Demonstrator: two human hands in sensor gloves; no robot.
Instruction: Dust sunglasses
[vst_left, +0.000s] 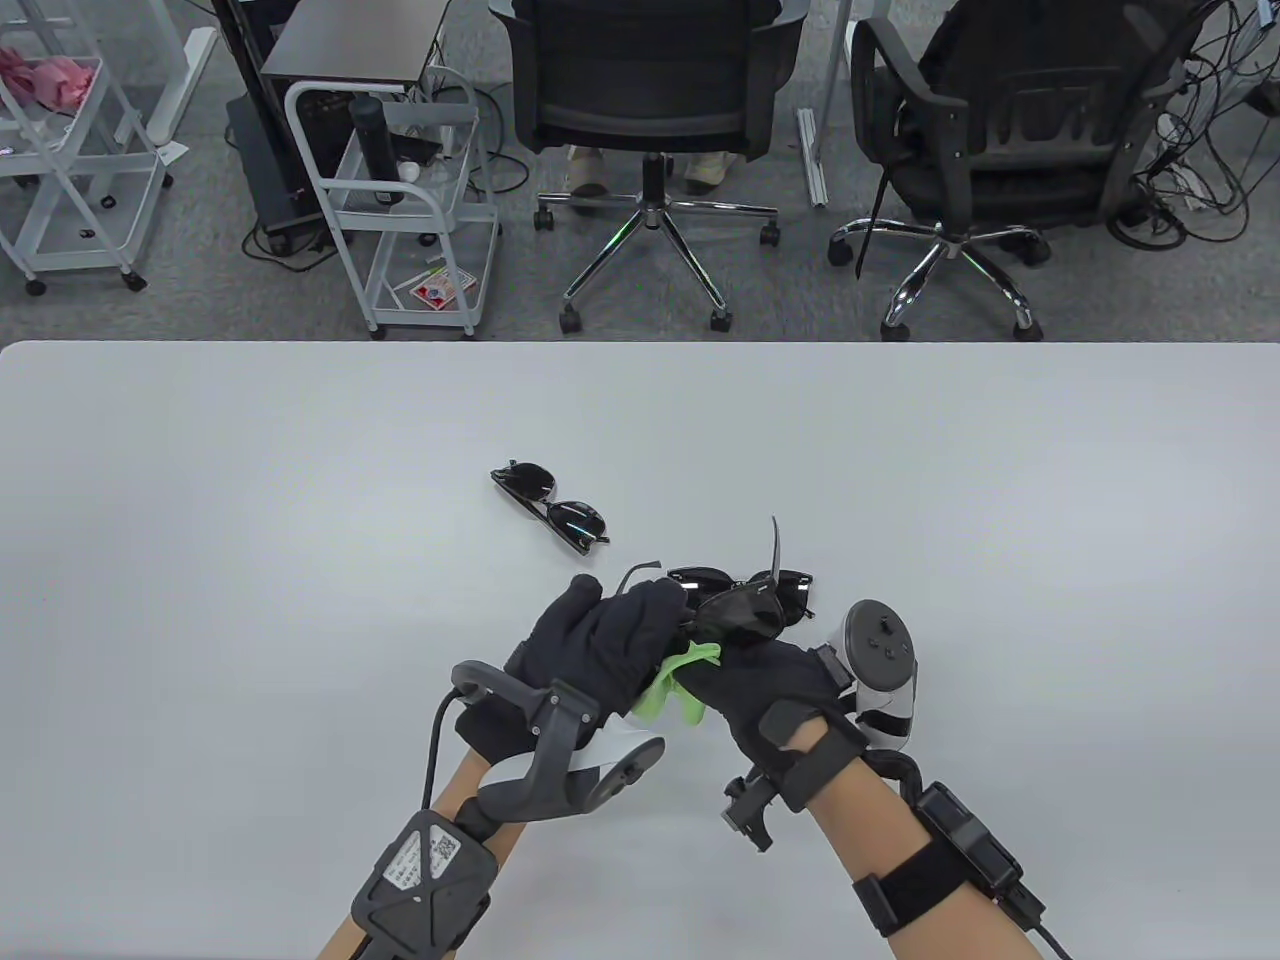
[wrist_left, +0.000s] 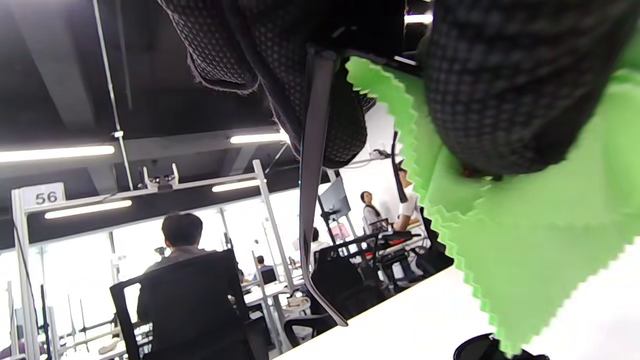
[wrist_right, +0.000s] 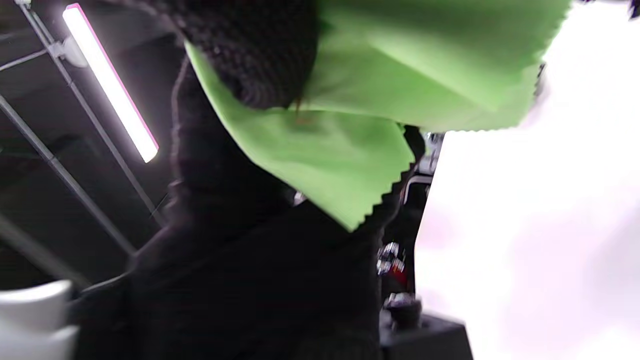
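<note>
Above the table's near middle, both gloved hands meet around a pair of black sunglasses (vst_left: 745, 595). My left hand (vst_left: 610, 640) grips the frame at its left end, one temple arm (wrist_left: 312, 185) hanging down past the fingers. My right hand (vst_left: 745, 650) holds a green cloth (vst_left: 675, 680) against the near lens; the cloth (wrist_left: 525, 220) bunches between the two hands and drapes under my right fingers (wrist_right: 250, 55). A second pair of black sunglasses (vst_left: 550, 505) lies folded on the table, farther back and to the left.
The white table (vst_left: 250, 520) spans the view. Beyond its far edge stand two black office chairs (vst_left: 650, 110), a white wire cart (vst_left: 400, 200) and a white rack (vst_left: 70, 150) at the far left.
</note>
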